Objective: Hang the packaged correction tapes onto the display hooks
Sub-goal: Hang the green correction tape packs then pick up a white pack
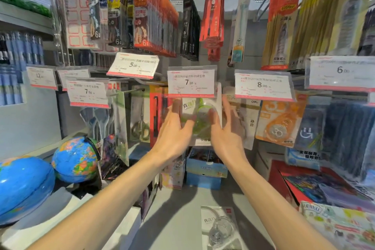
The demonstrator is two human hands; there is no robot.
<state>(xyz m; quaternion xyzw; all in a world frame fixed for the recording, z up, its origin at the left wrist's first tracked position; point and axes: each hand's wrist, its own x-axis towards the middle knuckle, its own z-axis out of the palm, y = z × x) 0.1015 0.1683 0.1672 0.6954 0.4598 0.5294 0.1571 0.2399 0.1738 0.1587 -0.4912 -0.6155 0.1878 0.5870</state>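
Observation:
A packaged green correction tape (199, 119) hangs just under the 7.90 price tag (191, 82), its top hidden behind the tag. My left hand (174, 128) rests against the pack's left side, thumb across its front. My right hand (227, 128) touches the right side with its fingers spread. Whether either hand grips the pack I cannot tell. Another packaged correction tape, clear in colour (221, 227), lies flat on the grey shelf (178, 209) near the bottom.
Orange correction-tape packs (280, 122) hang to the right under the 8.00 tag (263, 85). Scissors packs (140, 115) hang to the left. Two blue globes (75, 159) sit at lower left, small boxes (206, 168) below the hooks, and printed boxes (316, 184) at right.

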